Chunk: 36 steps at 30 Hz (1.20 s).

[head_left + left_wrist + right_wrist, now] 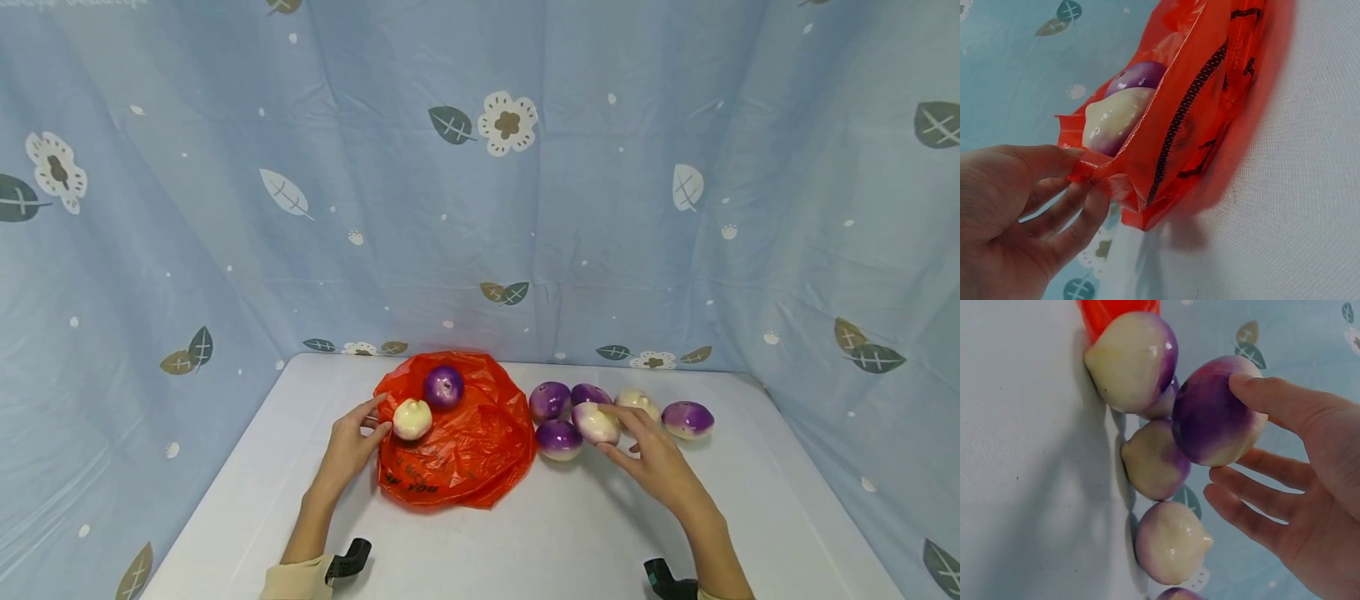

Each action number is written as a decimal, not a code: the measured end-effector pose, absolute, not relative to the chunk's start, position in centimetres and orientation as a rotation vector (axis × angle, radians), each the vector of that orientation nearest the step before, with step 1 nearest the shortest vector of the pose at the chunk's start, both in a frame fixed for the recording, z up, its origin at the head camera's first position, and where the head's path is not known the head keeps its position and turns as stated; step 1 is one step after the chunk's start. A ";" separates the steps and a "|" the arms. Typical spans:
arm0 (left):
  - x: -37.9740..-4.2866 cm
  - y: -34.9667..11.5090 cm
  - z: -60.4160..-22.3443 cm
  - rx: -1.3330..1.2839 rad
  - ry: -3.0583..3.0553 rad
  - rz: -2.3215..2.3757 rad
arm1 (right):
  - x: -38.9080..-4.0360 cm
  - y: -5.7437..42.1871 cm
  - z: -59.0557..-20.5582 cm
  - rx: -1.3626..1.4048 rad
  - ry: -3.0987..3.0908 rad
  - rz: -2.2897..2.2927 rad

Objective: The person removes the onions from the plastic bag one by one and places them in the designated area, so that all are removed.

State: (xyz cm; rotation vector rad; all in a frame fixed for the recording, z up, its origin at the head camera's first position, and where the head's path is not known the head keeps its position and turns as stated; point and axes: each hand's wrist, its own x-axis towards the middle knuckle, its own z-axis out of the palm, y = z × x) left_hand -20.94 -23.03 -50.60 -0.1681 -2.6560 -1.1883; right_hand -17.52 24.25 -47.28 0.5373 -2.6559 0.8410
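Observation:
My right hand grips a purple-and-white turnip between thumb and fingers. In the right wrist view that held turnip hangs off the table, its purple side showing, with other turnips behind it. At the left, my left hand pinches the edge of a red plastic bag. The left wrist view has the thumb and fingers on the bag's rim, holding its mouth apart. Two turnips lie in the bag, one pale side up and one purple side up.
Several more turnips stand on the white table right of the bag: two purple ones beside it, another purple one behind the held one, a pale one and one at far right. A blue patterned curtain surrounds the table.

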 end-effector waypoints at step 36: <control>-20.9 -23.0 -50.5 -0.154 -2.663 -1.188 | -18.4 26.3 -49.8 0.544 -2.774 0.836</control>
